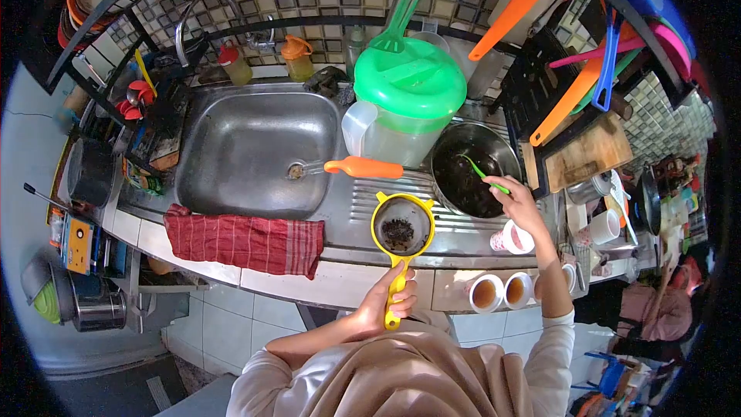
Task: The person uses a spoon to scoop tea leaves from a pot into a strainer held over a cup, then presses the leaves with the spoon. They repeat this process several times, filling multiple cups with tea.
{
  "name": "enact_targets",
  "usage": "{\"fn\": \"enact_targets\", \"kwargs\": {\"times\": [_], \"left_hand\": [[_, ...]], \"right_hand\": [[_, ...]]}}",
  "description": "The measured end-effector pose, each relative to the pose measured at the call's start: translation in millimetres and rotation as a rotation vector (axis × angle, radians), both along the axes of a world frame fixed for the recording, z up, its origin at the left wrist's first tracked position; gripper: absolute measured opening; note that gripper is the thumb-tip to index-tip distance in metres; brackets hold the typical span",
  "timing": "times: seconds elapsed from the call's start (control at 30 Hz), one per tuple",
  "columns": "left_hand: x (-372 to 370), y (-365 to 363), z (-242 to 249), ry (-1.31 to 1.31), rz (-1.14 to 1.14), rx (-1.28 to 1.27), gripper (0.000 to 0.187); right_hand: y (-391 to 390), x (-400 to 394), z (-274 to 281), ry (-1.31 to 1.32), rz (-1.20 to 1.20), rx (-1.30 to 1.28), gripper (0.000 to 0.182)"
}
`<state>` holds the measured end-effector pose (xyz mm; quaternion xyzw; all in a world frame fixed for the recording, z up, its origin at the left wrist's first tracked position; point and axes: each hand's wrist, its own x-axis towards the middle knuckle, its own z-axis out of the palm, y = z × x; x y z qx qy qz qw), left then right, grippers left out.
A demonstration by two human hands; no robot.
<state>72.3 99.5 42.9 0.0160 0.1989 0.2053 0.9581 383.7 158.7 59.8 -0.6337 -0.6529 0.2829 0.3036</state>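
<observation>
My left hand (389, 294) is wrapped round the handle of a yellow strainer (380, 230), whose mesh bowl holds dark wet leaves or grounds over the counter's front edge. My right hand (515, 199) grips a green spoon (477, 169), its far end inside a metal pot (502, 137) of dark liquid on the ribbed drainboard. Near my right forearm, paper cups (484, 293) with brown liquid stand in a row on the tiled edge. Another patterned cup (513, 238) is tilted below the pot.
A big pitcher with a green lid (409, 81) stands behind the drainboard. Left of it is the steel sink (255, 154), with an orange-handled utensil (363, 167) across its right rim. A red cloth (243, 241) hangs over the front edge. Utensils (513, 8) hang overhead at right.
</observation>
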Motion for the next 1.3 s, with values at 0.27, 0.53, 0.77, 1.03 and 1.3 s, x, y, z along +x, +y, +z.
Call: {"fn": "enact_targets", "kwargs": {"times": [0.27,0.53,0.77,1.03,1.3], "left_hand": [[-2.0,-3.0,1.6,0.008,0.007,-0.023,0.026],[-3.1,-4.0,-0.1,0.008,0.003,0.011,0.026],[-4.0,-4.3,2.2,0.045,-0.007,0.007,0.026],[-4.4,-4.5,-0.6,0.040,-0.012,0.011,0.026],[-6.2,-3.0,-2.5,0.006,-0.026,-0.001,0.026]], "right_hand": [[-2.2,-7.4,13.5,0.369,-0.129,-0.290,0.028],[-7.2,-5.1,25.5,0.611,-0.183,-0.289,0.031],[-9.9,-8.4,33.4,0.703,-0.224,-0.244,0.031],[-11.8,-11.4,37.1,0.713,-0.244,-0.228,0.030],[-12.9,-8.0,38.1,0.687,-0.269,-0.197,0.030]]}}
